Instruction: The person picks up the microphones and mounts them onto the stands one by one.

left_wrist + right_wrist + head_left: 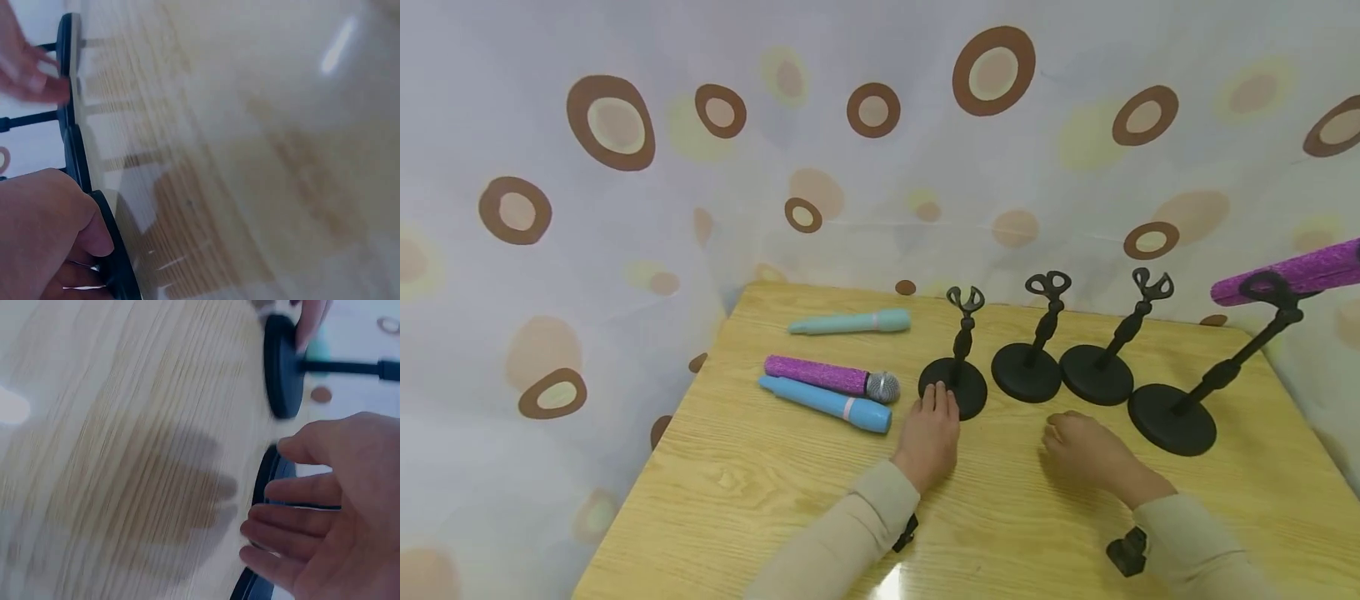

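My left hand (929, 433) rests its fingers on the round base of the leftmost black microphone stand (973, 392). In the left wrist view, the thumb of that left hand (44, 231) lies by the base's rim. My right hand (1086, 450) is over the table in front of the middle stands and holds nothing. Its fingers are spread and loosely extended in the right wrist view, near a stand base (265, 478). Two more stands, a second one (1026, 375) and a third one (1097, 377), stand in the row with clips on top.
At the right, a fourth stand (1172, 421) carries a purple glittery microphone (1311, 271) in its clip. To the left lie a mint microphone (850, 322), a purple microphone (816, 373) and a blue microphone (827, 402). A patterned wall covering (880, 183) rises behind the wooden table (715, 483).
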Demonstrator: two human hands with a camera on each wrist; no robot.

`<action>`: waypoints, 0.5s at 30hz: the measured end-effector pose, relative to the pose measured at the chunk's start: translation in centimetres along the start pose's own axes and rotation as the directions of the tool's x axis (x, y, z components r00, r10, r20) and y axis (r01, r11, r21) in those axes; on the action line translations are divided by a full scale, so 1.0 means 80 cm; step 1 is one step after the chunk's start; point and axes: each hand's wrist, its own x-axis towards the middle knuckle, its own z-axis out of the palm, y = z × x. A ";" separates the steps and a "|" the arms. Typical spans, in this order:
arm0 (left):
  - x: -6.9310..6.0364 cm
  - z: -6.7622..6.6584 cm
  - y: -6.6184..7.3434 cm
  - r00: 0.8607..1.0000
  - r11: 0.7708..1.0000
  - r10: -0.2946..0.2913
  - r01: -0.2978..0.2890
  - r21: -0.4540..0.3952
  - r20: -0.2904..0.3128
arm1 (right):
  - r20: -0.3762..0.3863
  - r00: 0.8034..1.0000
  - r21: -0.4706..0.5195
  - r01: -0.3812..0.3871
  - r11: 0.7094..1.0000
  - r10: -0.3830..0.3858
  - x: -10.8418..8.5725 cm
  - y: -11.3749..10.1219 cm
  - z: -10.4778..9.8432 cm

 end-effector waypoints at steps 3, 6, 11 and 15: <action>-0.007 -0.001 0.004 1.000 1.000 0.011 -0.011 0.004 -0.010 | -0.036 0.998 0.212 -0.049 0.976 0.058 0.017 -0.034 0.004; -0.016 -0.002 0.008 1.000 1.000 0.009 -0.009 0.024 -0.010 | -0.107 0.994 0.232 0.012 0.973 0.014 0.031 -0.060 0.009; -0.027 -0.003 0.012 1.000 0.998 0.015 -0.014 0.061 -0.023 | -0.248 0.967 0.186 0.098 0.978 -0.050 0.049 -0.090 0.018; -0.033 -0.003 0.013 0.999 0.997 0.025 -0.023 0.076 -0.034 | -0.297 0.954 0.204 0.108 0.973 -0.043 0.062 -0.102 0.029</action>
